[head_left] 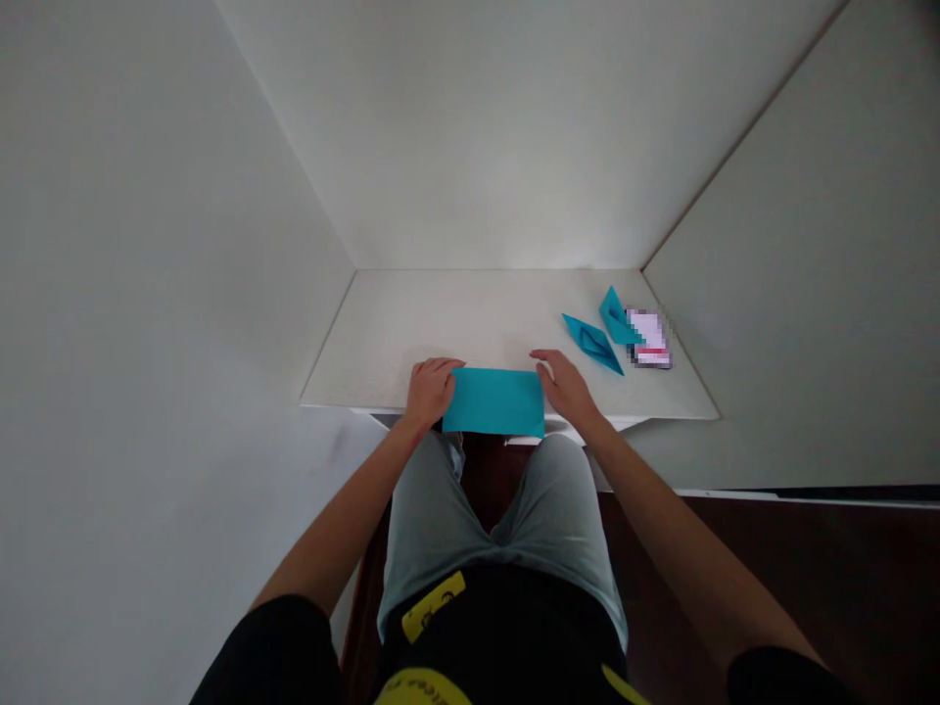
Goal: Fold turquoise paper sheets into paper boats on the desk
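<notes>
A blue sheet of paper (493,401), rectangular and smooth, lies in front of me at the white table's near edge, its lower part reaching past that edge. At its left side, my left hand (432,390) is closed on the paper, with the fingers along the upper left corner. My right hand (567,385) is at the opposite side, its thumb at the upper right corner. The right index finger stretches out beyond the paper's top edge, with a gap between it and the thumb. The other right fingers are mostly hidden.
Two folded blue paper boats, one nearer (593,343) and one farther (615,315), are on the right of the white table (441,308). The farther boat overlaps a pixelated phone-like object (650,343). Walls enclose the table's back and sides. My legs (565,519) are below its front edge.
</notes>
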Tool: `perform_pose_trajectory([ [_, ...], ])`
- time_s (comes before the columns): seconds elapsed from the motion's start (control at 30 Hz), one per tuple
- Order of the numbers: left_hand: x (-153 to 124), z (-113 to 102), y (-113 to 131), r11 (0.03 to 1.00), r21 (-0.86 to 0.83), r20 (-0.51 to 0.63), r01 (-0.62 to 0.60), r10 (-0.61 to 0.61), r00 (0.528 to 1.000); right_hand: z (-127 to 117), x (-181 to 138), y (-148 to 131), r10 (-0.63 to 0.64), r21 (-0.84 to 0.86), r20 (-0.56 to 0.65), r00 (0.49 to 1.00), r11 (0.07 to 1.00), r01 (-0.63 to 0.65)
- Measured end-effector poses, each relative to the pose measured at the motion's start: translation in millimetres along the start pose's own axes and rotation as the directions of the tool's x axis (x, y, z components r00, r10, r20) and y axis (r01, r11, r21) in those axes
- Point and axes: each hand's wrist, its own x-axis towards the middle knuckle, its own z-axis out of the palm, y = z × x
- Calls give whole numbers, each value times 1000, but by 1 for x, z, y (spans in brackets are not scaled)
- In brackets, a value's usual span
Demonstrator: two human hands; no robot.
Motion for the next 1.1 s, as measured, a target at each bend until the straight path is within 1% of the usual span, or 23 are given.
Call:
perform_pose_trajectory([
  [0.07, -12, 10, 15, 993, 45, 88, -107, 103, 991, 16, -12, -21, -72, -58, 187, 980, 995, 84],
  [0.1, -17, 16, 21, 987, 70, 130, -143, 133, 983, 26, -18, -29, -83, -85, 252, 964, 991, 107],
  [0.13, -20, 22, 25, 982, 94, 160, -163, 146, 976, 35, -21, -34, -81, -110, 291, 953, 987, 118],
  [0.2, -20, 31, 29, 979, 129, 185, -159, 134, 974, 52, -22, -40, -66, -150, 321, 945, 981, 119],
  [0.27, -12, 35, 29, 983, 138, 186, -121, 95, 978, 64, -13, -40, -39, -171, 320, 947, 980, 98],
  [0.37, 6, 38, 28, 991, 123, 184, -59, 35, 982, 76, 10, -38, -4, -156, 332, 943, 986, 59],
  [0.47, 17, 42, 29, 994, 106, 155, -17, 0, 988, 83, 25, -37, -5, -138, 344, 939, 989, 56],
  [0.6, 18, 47, 23, 997, 79, 122, 20, -29, 992, 80, 26, -21, 2, -177, 293, 956, 983, 53],
  [0.77, 16, 43, 6, 994, 92, 69, 51, -58, 996, 56, 18, 14, 66, -245, 268, 961, 970, 2],
  [0.83, 16, 43, 7, 989, 117, 53, 89, -96, 994, 49, 15, 23, 74, -261, 249, 966, 965, -7],
  [0.9, 15, 46, 17, 984, 136, 49, 118, -125, 991, 46, 12, 29, 72, -262, 222, 972, 965, -12],
  [0.97, 11, 54, 33, 991, 127, 88, 46, -58, 994, 46, 11, 31, 67, -251, 205, 976, 968, -14],
  [1.03, 5, 62, 50, 992, 97, 141, -83, 69, 988, 48, 11, 32, 70, -236, 200, 977, 972, -21],
  [1.1, -2, 65, 62, 987, 91, 154, -134, 119, 981, 48, 13, 33, 82, -229, 203, 976, 973, -35],
])
